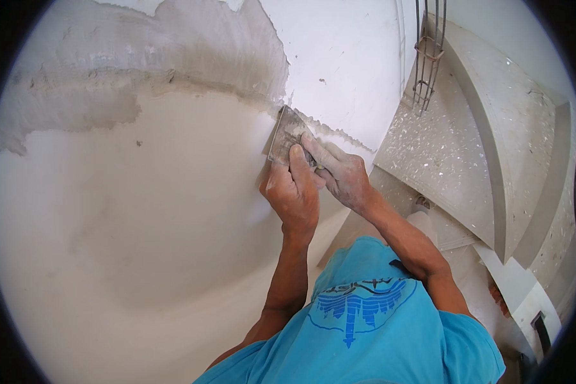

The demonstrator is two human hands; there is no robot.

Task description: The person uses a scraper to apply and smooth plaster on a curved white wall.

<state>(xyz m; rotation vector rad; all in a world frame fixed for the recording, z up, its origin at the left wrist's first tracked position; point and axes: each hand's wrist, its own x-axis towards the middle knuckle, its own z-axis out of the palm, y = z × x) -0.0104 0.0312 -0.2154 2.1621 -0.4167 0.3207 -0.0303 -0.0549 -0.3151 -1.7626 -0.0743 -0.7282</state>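
Both hands are at a putty knife [288, 132] with a broad, plaster-smeared metal blade held close to the wall [173, 211]. My right hand [344, 171] is closed around its handle side, a finger laid along the blade. My left hand [294, 192] pinches the blade's lower edge, thumb in front and the other fingers mostly hidden behind. Much of the handle is covered by my hands. Grey plaster [192, 48] spreads across the upper wall in a rough-edged band, reaching the blade's upper corner. A thin, ragged plaster line [339, 132] runs on to the right.
To the right, curved stairs [441, 166] are scattered with pale flakes. Bare steel reinforcing bars [429, 54] rise near the wall's far end. My foot [422, 203] is on a step below my right arm. A white object [525, 301] with a black handle-like part lies lower right.
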